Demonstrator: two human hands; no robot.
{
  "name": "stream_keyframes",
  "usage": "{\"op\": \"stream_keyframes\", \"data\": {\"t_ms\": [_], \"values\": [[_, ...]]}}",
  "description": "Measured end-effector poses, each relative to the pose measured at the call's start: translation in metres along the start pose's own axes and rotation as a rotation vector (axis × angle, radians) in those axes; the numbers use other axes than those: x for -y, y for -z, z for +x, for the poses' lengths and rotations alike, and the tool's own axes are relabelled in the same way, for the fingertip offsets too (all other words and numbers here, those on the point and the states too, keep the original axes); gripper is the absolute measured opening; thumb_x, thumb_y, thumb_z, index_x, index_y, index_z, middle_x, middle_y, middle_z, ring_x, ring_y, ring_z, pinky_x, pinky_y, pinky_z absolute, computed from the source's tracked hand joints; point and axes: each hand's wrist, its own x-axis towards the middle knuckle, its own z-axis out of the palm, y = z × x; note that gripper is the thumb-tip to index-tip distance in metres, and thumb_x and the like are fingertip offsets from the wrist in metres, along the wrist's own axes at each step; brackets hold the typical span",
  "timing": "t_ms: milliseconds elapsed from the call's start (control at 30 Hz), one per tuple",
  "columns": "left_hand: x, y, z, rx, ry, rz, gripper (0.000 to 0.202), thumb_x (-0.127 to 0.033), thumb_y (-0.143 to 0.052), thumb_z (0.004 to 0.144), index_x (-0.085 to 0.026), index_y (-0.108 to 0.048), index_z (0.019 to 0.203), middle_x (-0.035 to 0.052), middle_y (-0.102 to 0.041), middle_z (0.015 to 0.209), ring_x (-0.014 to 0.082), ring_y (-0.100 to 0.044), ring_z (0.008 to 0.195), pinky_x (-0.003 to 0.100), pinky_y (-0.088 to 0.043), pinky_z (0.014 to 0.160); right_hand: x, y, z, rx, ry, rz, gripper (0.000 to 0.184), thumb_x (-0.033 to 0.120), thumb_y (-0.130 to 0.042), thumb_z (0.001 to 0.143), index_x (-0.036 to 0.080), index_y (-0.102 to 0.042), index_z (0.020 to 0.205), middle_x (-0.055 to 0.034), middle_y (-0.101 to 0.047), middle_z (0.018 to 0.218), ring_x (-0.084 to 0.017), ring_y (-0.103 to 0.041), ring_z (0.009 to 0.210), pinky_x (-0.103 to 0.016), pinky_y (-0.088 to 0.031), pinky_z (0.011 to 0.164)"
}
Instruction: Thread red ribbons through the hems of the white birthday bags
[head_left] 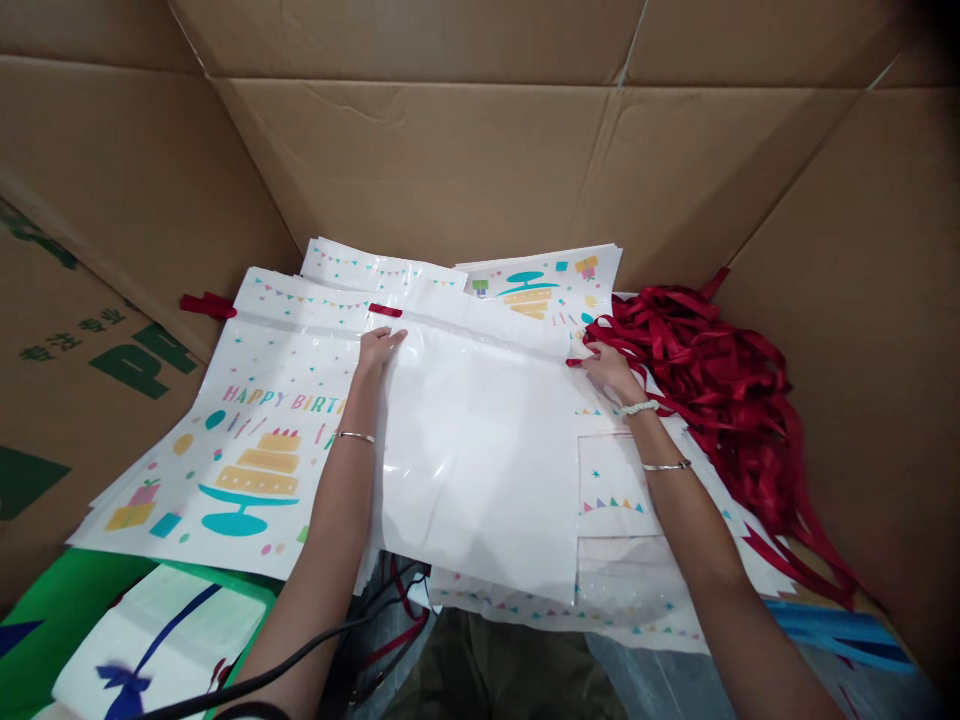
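A plain white plastic bag (480,450) lies flat in front of me on a pile of printed bags. My left hand (377,350) rests at its top left corner, fingers curled on the bag's edge beside a short red ribbon end (385,310). My right hand (609,366) is at the top right corner, fingers pinched where a red ribbon comes out of the bag's edge. A bag printed "HAPPY BIRTHDAY" with a cake (247,440) lies under my left forearm.
A heap of loose red ribbons (712,380) sits at the right. Cardboard walls (450,150) surround the pile on three sides. A green and white gift bag (150,630) and a black cable (300,660) lie at the near left. More printed bags (540,285) lie behind.
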Motion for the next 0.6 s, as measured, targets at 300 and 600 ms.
{"op": "stream_keyframes", "data": {"t_ms": [300,600], "values": [[-0.004,-0.002,-0.003,-0.024,0.022,0.004,0.033,-0.025,-0.088,0.065,-0.016,-0.062,0.083,-0.0024,-0.050,0.064,0.0111,-0.045,0.058,0.023,-0.039,0.053,0.000,0.014,0.008,0.061,-0.076,-0.062,0.041,0.014,-0.064,0.075,0.011,-0.072,0.115,-0.0146,-0.074,0.105,-0.030,-0.070,0.095,-0.037,-0.054,0.085],[0.003,-0.001,0.004,-0.029,0.027,0.002,0.034,-0.026,-0.088,0.065,-0.016,-0.063,0.086,-0.0018,-0.053,0.069,0.0117,-0.047,0.060,0.024,-0.039,0.056,0.010,0.010,-0.003,0.090,-0.196,0.373,0.045,0.014,-0.067,0.073,0.014,-0.069,0.118,-0.0103,-0.073,0.103,-0.024,-0.069,0.095,-0.029,-0.056,0.077]]}}
